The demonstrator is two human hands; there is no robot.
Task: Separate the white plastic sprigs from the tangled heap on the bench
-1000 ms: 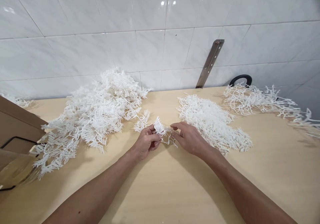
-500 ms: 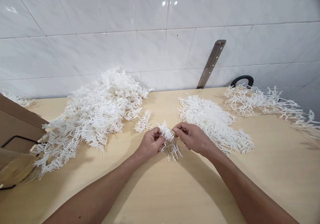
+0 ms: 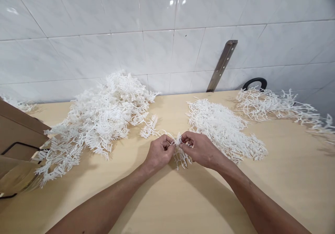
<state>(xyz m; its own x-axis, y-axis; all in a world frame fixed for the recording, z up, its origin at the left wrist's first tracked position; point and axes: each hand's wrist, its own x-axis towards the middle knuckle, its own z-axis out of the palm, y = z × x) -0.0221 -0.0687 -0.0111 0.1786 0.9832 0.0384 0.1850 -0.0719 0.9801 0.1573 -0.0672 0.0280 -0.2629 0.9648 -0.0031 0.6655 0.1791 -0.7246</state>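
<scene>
Both hands meet over the middle of the table (image 3: 162, 202). Between finger and thumb my left hand (image 3: 160, 153) pinches a white branching plastic sprig (image 3: 181, 159). My right hand (image 3: 200, 148) is closed on the same sprig from the other side, its fingertips near the upper tuft. Thin forked ends of the sprig hang below the fingers. Just beyond my left hand lies a small loose white sprig (image 3: 149, 126). To the right of my right hand spreads a flat pile of white sprigs (image 3: 222, 127).
A tall heap of white sprigs (image 3: 104, 108) stands at the left. Sparser open-branched pieces (image 3: 272, 103) lie at the far right by a black ring-shaped handle (image 3: 255, 84). A brown box (image 3: 21, 129) sits at the left edge. A metal strip (image 3: 222, 66) leans against the tiled wall (image 3: 159, 52).
My right hand has moved left and its fingers now pinch the sprig's tuft. The tuft is now gathered between both hands. The piles have stayed put.
</scene>
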